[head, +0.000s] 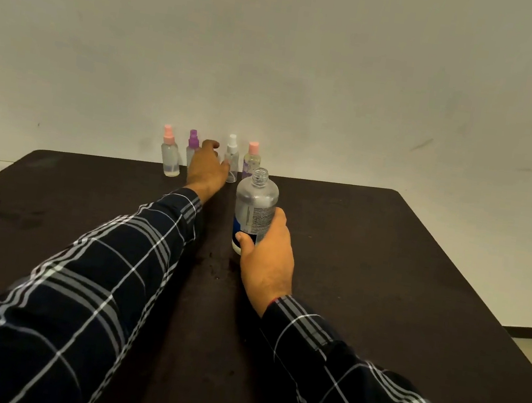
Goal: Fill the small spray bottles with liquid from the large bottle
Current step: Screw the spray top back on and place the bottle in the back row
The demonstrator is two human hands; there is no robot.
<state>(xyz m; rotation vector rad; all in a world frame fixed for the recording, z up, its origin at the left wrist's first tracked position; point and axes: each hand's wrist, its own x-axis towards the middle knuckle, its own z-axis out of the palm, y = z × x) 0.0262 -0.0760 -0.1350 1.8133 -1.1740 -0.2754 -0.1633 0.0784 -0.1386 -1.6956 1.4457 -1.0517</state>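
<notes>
Head view: the uncapped large bottle (255, 200) is gripped by the right hand (266, 262) on the counter (386, 251); the left hand (206, 168) is held among the far-edge spray bottles (170, 158), and its grip cannot be told.

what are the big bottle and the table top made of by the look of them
The large bottle is probably clear plastic with a glossy finish: you can see through it and it catches the light. It could also be glass. Its label looks like printed paper or film. The table has a dark brown matte top with faint scuffs, perhaps laminate or painted wood; I cannot tell which.
</notes>
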